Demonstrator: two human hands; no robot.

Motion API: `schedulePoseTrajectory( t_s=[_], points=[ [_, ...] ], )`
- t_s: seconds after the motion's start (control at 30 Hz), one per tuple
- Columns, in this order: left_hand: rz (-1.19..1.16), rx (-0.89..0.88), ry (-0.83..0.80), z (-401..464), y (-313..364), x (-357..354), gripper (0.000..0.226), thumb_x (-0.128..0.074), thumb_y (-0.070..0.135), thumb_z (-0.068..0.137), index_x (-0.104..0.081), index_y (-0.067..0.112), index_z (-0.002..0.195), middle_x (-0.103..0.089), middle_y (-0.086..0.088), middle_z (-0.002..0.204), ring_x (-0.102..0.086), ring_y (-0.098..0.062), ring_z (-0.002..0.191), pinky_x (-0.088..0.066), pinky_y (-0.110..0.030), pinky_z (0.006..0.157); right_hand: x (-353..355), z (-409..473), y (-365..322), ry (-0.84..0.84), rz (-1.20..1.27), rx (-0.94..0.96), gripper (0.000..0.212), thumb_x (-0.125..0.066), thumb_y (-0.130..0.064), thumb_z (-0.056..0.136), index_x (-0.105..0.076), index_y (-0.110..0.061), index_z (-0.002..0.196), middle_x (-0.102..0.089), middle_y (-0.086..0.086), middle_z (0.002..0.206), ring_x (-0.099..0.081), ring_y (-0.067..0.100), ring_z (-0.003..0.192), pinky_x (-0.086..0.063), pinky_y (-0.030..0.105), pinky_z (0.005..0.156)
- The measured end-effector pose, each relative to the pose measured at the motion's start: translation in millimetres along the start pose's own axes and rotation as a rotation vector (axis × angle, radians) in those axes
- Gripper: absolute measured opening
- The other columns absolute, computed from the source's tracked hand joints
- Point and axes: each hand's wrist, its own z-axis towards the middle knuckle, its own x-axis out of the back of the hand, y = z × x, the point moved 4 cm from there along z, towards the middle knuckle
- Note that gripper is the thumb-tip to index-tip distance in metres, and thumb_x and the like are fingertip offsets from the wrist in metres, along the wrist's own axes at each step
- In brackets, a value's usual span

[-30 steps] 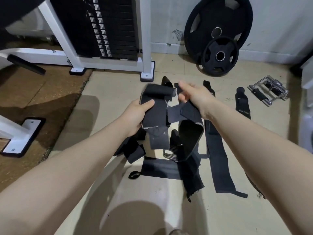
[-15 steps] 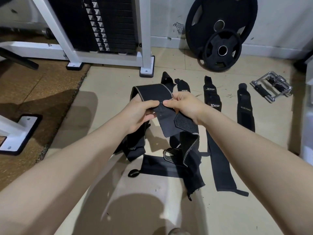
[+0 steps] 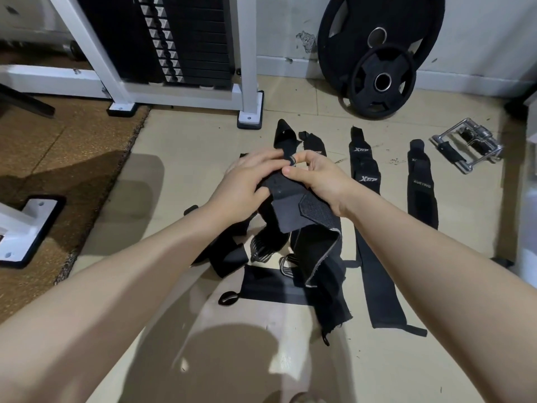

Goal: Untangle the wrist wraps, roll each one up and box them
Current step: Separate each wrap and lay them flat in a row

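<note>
You are gripping one black wrist wrap [image 3: 293, 207] at centre frame, left hand [image 3: 247, 184] clasping its top and right hand [image 3: 316, 178] pinching beside it. Untangling looks underway; next, free its tail from the pile [image 3: 290, 269] below.

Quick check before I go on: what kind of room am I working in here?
Most likely a gym or home workout room: a weight stack in a white machine frame, two weight plates leaning on the wall, and a chrome cable handle on the floor.
</note>
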Motion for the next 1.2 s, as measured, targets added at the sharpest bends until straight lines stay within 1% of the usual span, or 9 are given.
schedulePoseTrajectory(
  t_s=[0.1, 0.27, 0.4, 0.47, 0.57, 0.7, 0.83, 1.0, 1.2],
  points=[
    [-0.267, 0.166, 0.001, -1, -6, -4, 0.045, -0.046, -0.001, 0.092, -0.058, 0.019, 0.13, -0.061, 0.003, 0.128, -0.054, -0.01, 0.121, -0.04, -0.022, 0.104, 7, 3, 0, 0.081, -0.092, -0.033, 0.017, -0.054, -0.03, 0.096, -0.057, -0.013, 0.094, -0.065, 0.002, 0.081, -0.062, 0.01, 0.073, -0.05, 0.026, 0.077],
    [-0.664, 0.621, 0.026, -9, -17, -25, 0.027, -0.048, 0.021, 0.1, -0.068, 0.007, 0.089, -0.071, 0.0, 0.084, -0.061, -0.009, 0.078, -0.048, -0.027, 0.077, 18, 12, 7, 0.259, 0.042, -0.153, 0.043, -0.046, -0.045, 0.097, -0.057, -0.014, 0.068, -0.05, -0.004, 0.052, -0.046, 0.012, 0.057, -0.038, 0.027, 0.068],
    [-0.705, 0.833, 0.002, -14, -32, -40, 0.027, -0.051, 0.037, 0.095, -0.061, 0.012, 0.091, -0.058, -0.012, 0.088, -0.053, -0.023, 0.082, -0.041, -0.035, 0.074, 16, 13, 8, 0.231, 0.122, -0.179, 0.034, -0.049, -0.026, 0.093, -0.056, -0.009, 0.064, -0.053, -0.001, 0.054, -0.045, 0.012, 0.054, -0.04, 0.021, 0.053],
    [-0.779, 0.962, 0.088, -15, -38, -38, 0.029, -0.052, 0.035, 0.095, -0.061, 0.008, 0.096, -0.063, -0.016, 0.094, -0.061, -0.027, 0.089, -0.048, -0.037, 0.08, 15, 12, 10, 0.149, 0.059, -0.195, 0.021, -0.047, -0.011, 0.081, -0.06, -0.007, 0.065, -0.059, 0.006, 0.072, -0.051, 0.017, 0.067, -0.044, 0.025, 0.065],
    [-0.952, 1.109, 0.258, -16, -46, -29, 0.031, -0.05, 0.032, 0.099, -0.062, 0.007, 0.113, -0.068, -0.012, 0.105, -0.066, -0.028, 0.095, -0.053, -0.039, 0.091, 16, 9, 13, 0.056, -0.092, -0.226, 0.037, -0.028, 0.009, 0.078, -0.062, -0.004, 0.074, -0.058, 0.013, 0.082, -0.054, 0.022, 0.077, -0.045, 0.026, 0.074],
    [-1.025, 1.068, 0.216, -14, -39, -26, 0.022, -0.045, 0.021, 0.1, -0.061, 0.011, 0.112, -0.069, -0.005, 0.098, -0.066, -0.02, 0.09, -0.05, -0.035, 0.092, 14, 10, 13, -0.008, -0.079, -0.138, 0.046, -0.026, 0.019, 0.076, -0.066, -0.002, 0.083, -0.067, 0.012, 0.079, -0.065, 0.018, 0.071, -0.055, 0.025, 0.067],
    [-1.032, 0.905, 0.172, -12, -30, -28, 0.022, -0.043, 0.018, 0.101, -0.058, 0.014, 0.118, -0.069, -0.01, 0.113, -0.065, -0.026, 0.106, -0.048, -0.042, 0.097, 16, 13, 11, 0.077, -0.038, -0.039, 0.043, -0.032, 0.019, 0.079, -0.063, -0.009, 0.071, -0.066, 0.007, 0.073, -0.063, 0.013, 0.066, -0.05, 0.02, 0.059],
    [-1.137, 0.803, 0.157, -10, -27, -24, 0.012, -0.051, 0.017, 0.099, -0.054, 0.014, 0.088, -0.068, -0.007, 0.094, -0.063, -0.021, 0.09, -0.047, -0.041, 0.097, 19, 14, 17, 0.084, -0.04, -0.044, 0.041, -0.031, 0.018, 0.083, -0.061, -0.01, 0.077, -0.062, 0.007, 0.077, -0.059, 0.015, 0.068, -0.049, 0.02, 0.057],
    [-1.234, 0.713, 0.195, -3, -18, -12, 0.014, -0.049, 0.017, 0.099, -0.061, 0.009, 0.097, -0.072, -0.004, 0.092, -0.068, -0.015, 0.088, -0.047, -0.038, 0.1, 11, 16, 19, 0.053, -0.038, -0.012, 0.027, -0.051, 0.003, 0.091, -0.058, -0.014, 0.071, -0.063, 0.001, 0.076, -0.059, 0.012, 0.071, -0.046, 0.021, 0.072]
  ],
)
